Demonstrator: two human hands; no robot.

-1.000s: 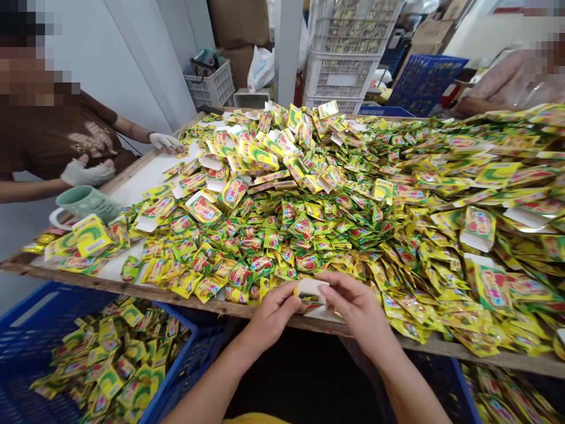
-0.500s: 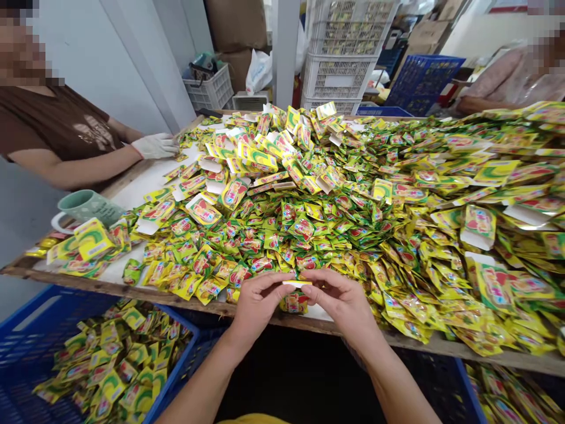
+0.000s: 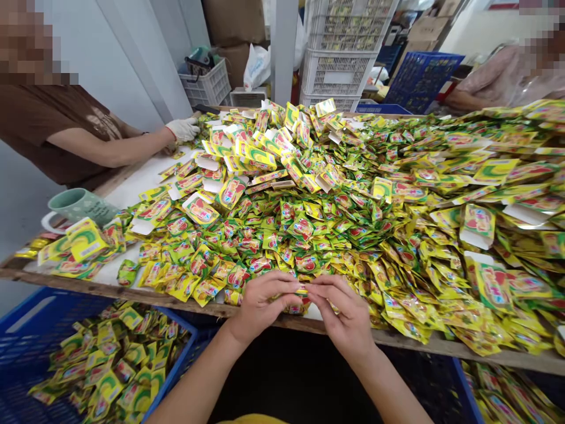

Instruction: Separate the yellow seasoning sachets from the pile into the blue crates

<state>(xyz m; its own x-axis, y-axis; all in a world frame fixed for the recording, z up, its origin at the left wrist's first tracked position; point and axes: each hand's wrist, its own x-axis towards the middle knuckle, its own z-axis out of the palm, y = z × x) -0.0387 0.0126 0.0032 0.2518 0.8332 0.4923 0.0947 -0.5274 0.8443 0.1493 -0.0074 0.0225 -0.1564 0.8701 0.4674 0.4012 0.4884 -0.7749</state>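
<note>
My left hand (image 3: 267, 299) and my right hand (image 3: 343, 307) meet at the table's front edge, pinching a small yellow carton (image 3: 302, 292) between their fingertips. Most of the carton is hidden by the fingers. Just beyond lies a heap of small green and yellow printed sachets (image 3: 304, 229). On top of that heap are several flattened or open-flapped yellow cartons (image 3: 200, 209) with red fruit pictures.
A green mug (image 3: 82, 206) stands at left beside stacked cartons (image 3: 86, 240). Blue crates (image 3: 174, 388) with filled packs sit below the wooden table edge (image 3: 189, 303). Across the left corner, a co-worker's gloved hand (image 3: 183, 129) touches the heap. White crates (image 3: 338, 73) are stacked behind.
The carton's white flap, visible before, no longer shows, and a yellow edge faces up between my fingertips. The co-worker's gloved hand has moved farther across to the heap.
</note>
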